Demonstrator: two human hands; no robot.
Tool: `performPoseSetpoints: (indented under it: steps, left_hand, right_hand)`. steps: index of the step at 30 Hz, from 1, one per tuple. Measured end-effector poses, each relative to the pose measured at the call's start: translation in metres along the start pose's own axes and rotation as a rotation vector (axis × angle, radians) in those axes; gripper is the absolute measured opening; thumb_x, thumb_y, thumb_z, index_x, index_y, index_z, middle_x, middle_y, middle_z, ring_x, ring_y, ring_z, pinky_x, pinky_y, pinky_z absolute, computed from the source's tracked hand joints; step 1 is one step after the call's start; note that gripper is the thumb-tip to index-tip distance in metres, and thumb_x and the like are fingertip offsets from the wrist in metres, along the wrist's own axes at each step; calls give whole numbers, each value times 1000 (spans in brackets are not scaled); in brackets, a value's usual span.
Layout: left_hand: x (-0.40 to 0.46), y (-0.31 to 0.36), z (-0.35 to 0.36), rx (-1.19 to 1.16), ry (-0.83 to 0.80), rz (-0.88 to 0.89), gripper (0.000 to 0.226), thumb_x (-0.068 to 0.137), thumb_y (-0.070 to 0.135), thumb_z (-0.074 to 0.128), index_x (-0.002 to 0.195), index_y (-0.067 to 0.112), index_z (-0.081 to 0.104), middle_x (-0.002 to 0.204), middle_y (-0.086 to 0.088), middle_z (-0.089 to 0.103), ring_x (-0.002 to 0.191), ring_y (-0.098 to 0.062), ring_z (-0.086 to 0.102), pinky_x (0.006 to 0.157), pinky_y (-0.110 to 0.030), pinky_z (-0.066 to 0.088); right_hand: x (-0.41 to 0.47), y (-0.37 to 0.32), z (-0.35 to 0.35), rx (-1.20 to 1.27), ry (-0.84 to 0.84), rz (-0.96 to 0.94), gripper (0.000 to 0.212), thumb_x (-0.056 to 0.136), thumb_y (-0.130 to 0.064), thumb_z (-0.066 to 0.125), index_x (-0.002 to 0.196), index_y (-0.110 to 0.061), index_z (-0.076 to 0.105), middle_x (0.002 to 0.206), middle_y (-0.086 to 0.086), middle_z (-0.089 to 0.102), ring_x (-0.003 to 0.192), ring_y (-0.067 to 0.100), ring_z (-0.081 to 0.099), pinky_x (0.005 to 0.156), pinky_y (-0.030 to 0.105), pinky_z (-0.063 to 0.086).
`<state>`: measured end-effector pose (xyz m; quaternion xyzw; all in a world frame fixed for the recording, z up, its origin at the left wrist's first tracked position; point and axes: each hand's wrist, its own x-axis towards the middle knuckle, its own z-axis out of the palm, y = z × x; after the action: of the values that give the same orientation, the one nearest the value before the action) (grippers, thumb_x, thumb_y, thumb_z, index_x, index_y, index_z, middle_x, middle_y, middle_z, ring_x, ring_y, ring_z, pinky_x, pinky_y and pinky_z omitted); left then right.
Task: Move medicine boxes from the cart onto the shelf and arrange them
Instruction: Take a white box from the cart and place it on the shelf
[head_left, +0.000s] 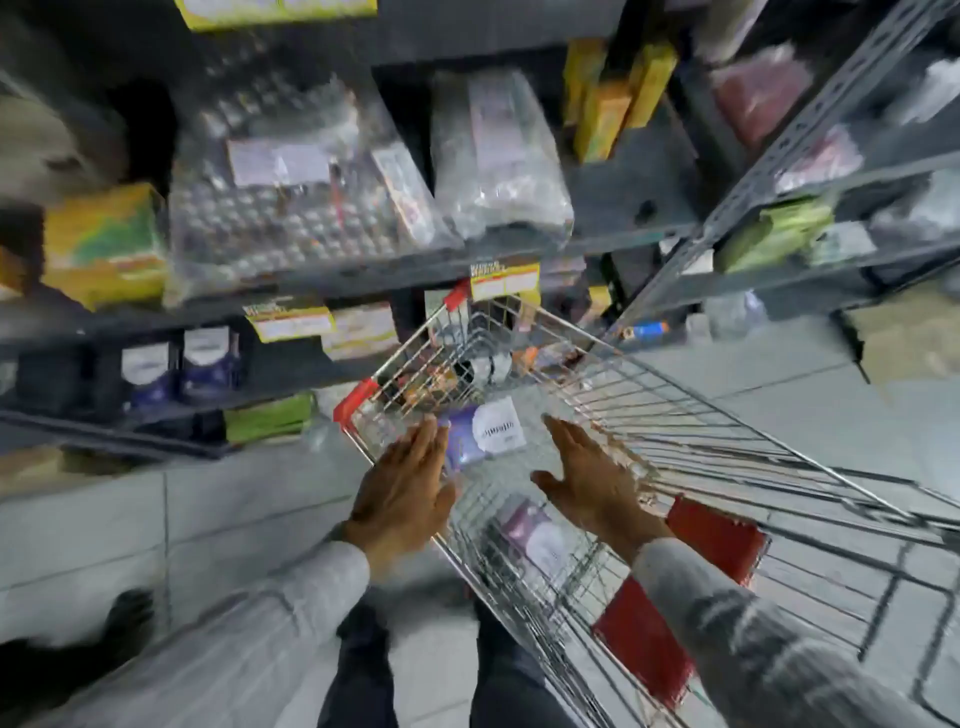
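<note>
A wire shopping cart (691, 410) with red corner guards stands in front of me. Inside it lies a purple and white medicine box (485, 434), with a second similar box (530, 535) nearer to me and several mixed items at the far end. My left hand (408, 486) hovers flat over the cart's left rim, fingertips close to the purple box. My right hand (592, 478) is spread open inside the cart, to the right of that box. Neither hand holds anything. The dark metal shelf (311, 270) rises to the left and ahead. The picture is blurred.
The shelf carries plastic-wrapped packs (291, 192), yellow and green boxes (104, 244) and dark blue packets (208, 364) lower down. A second rack (779, 171) stands at the right. The floor is pale tile (234, 519). My legs are below, between the sleeves.
</note>
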<state>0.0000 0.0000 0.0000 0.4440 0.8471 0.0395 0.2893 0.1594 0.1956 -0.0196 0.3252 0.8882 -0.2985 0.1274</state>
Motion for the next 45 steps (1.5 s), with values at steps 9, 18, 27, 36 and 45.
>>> performPoseSetpoints:
  steps: [9, 18, 27, 36, 45]
  left_hand:
    - [104, -4, 23, -631, -237, -626, 29, 95, 31, 56, 113, 9, 63, 99, -12, 68, 76, -21, 61, 61, -28, 41]
    - [114, -12, 54, -906, -341, -759, 22, 81, -4, 50, 84, 13, 63, 88, -10, 59, 76, -22, 50, 74, -33, 39]
    - [61, 4, -38, -1191, 75, -406, 36, 99, 8, 57, 108, 42, 65, 87, 25, 77, 75, 8, 70, 65, -15, 55]
    - [-35, 16, -199, -1250, 453, 28, 28, 90, 49, 70, 111, 66, 65, 107, 26, 77, 99, 3, 73, 80, -20, 59]
    - [-154, -10, -349, -1265, 585, 301, 42, 82, 82, 40, 106, 64, 70, 107, 24, 79, 105, 1, 73, 79, -19, 61]
  right_hand:
    - [83, 20, 63, 448, -212, 356, 46, 97, -17, 57, 143, -20, 52, 83, -2, 63, 58, 11, 51, 51, 25, 36]
    - [105, 25, 77, 654, -263, 354, 65, 83, 19, 57, 141, -9, 54, 137, 20, 63, 96, 29, 66, 66, 31, 59]
    - [41, -30, -4, 896, 234, 118, 40, 77, 20, 71, 112, 0, 66, 112, 6, 74, 115, 34, 67, 99, 58, 53]
    - [-28, -158, -144, 1036, 570, -180, 25, 90, -23, 70, 115, -18, 73, 107, 2, 78, 94, 22, 72, 78, 36, 59]
    - [-79, -322, -242, 857, 723, -491, 26, 95, -51, 61, 115, -38, 68, 114, -19, 73, 105, 4, 70, 75, 21, 55]
